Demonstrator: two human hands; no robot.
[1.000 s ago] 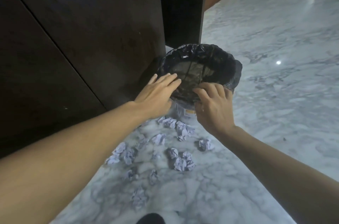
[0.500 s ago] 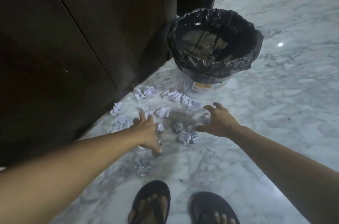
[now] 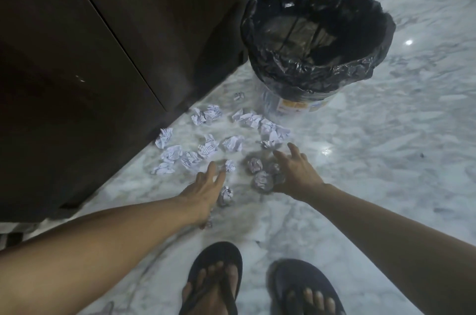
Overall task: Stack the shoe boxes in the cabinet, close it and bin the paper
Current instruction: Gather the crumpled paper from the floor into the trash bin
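Both hands [image 3: 206, 192] low among crumpled paper balls [image 3: 233, 143]

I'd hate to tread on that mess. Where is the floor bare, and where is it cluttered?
Bare marble floor lies right of the bin and of the right hand, and between the hands and the sandals. It is crowded where the crumpled paper lies between the cabinet, the bin and the left hand.

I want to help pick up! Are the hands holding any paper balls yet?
Not yet. The left hand and right hand reach with spread fingers over the crumpled paper balls on the floor; neither grips one.
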